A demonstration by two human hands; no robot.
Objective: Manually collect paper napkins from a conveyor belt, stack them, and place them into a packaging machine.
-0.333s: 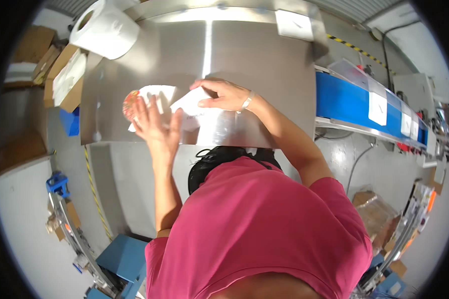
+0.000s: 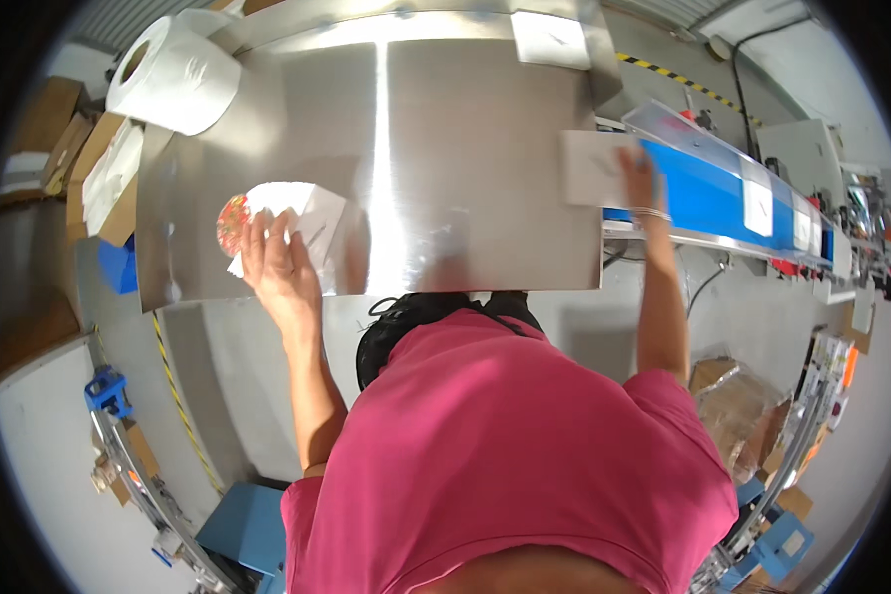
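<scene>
My left hand [image 2: 279, 265] lies flat, fingers spread, on a small stack of white paper sleeves [image 2: 302, 213] on the steel table [image 2: 465, 148]. A round reddish disc [image 2: 232, 224] peeks out at the stack's left edge. Far out to the right, my right hand [image 2: 640, 176] rests on a white flat packet [image 2: 596, 166] at the table's right edge, where it meets the blue conveyor belt [image 2: 708, 188]. Whether the fingers grip the packet or only press on it is unclear.
A large roll of white paper [image 2: 173, 74] stands at the table's back left corner. Cardboard boxes [image 2: 104, 178] with white sheets sit left of the table. Another white sheet [image 2: 554, 38] lies at the back right. Machine frames and boxes stand on the floor around.
My right hand has swung from the middle of the table out to the right edge, carrying the white packet to the conveyor. My left hand stayed on the stack.
</scene>
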